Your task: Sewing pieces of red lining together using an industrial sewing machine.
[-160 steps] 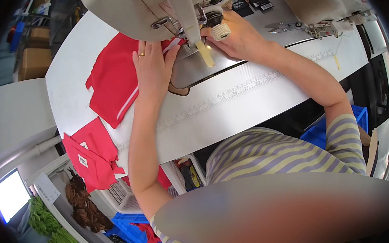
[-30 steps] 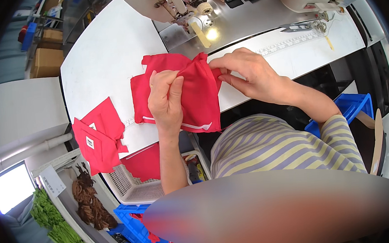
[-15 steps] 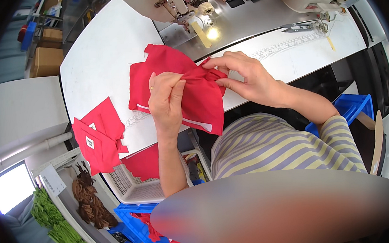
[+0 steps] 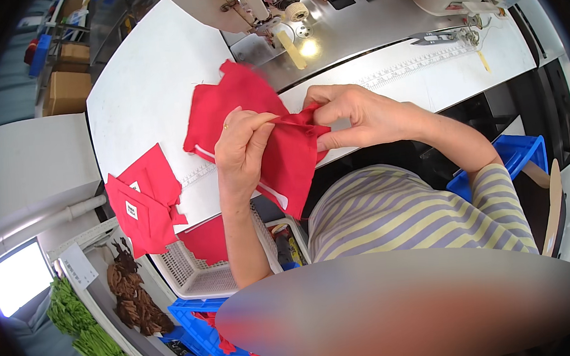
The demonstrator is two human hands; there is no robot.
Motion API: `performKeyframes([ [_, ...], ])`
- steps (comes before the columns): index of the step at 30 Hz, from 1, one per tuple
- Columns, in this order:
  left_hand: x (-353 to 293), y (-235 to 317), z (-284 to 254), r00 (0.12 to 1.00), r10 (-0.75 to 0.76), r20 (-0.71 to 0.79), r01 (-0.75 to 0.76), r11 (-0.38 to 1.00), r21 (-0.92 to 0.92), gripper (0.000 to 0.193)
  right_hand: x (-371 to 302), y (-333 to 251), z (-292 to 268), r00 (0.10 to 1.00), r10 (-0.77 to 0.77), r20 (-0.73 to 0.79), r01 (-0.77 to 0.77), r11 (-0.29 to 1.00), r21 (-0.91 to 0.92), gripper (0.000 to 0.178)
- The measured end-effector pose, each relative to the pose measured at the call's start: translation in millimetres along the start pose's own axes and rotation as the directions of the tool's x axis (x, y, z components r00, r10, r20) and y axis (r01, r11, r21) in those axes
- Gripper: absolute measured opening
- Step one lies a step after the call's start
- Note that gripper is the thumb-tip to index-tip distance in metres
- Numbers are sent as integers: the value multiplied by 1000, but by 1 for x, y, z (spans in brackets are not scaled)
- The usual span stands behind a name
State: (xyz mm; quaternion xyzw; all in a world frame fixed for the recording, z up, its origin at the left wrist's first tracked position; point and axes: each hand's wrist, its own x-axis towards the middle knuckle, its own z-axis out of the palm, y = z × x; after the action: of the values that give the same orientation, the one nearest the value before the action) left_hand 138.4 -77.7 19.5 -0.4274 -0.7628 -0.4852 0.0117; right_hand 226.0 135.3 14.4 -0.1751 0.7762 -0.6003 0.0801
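Note:
A red fabric piece (image 4: 291, 164) hangs between my hands over the front edge of the white table, a white strip along its lower side. My left hand (image 4: 238, 148) pinches its upper fold between thumb and fingers. Close by on the right, my right hand (image 4: 353, 117) grips the bunched end of the same cloth, thumb below and fingers above. The far part of the fabric spreads on the tabletop. What lies inside the fold at my right fingertips is hidden.
Red pieces with white labels (image 4: 145, 204) lie at the table's left edge. A sewing machine (image 4: 267, 14) stands beyond my hands, thread snips (image 4: 437, 38) to its right. A white basket (image 4: 203, 279) and a blue crate (image 4: 203, 329) sit below left.
Both hands have shifted slightly left with the cloth, and its lower corner hangs further down. My right fingers have curled in more tightly around the bunched end.

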Motion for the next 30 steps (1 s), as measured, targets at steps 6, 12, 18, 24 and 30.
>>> performKeyframes([
  [6, 4, -3, -8, 995, 51, 87, -63, 986, 154, 7, 3, 0, -17, 906, -421, 39, 332, 651, -683, 24],
  [12, 4, 11, -3, 988, -151, 27, 154, 979, -136, 9, -1, 3, -10, 926, -335, -173, 205, 832, -515, 22],
  [18, 3, 13, -10, 932, -361, 16, 354, 905, -237, 11, -4, 0, 7, 873, -143, -467, 92, 987, -131, 13],
  [24, -2, 11, -7, 884, -467, -6, 442, 839, -317, 13, -6, 0, -4, 930, 109, -350, -20, 968, 249, 11],
  [30, -3, 6, -5, 903, -425, -60, 379, 855, -354, 12, -6, 0, -2, 947, 118, -299, -64, 981, 183, 18],
])
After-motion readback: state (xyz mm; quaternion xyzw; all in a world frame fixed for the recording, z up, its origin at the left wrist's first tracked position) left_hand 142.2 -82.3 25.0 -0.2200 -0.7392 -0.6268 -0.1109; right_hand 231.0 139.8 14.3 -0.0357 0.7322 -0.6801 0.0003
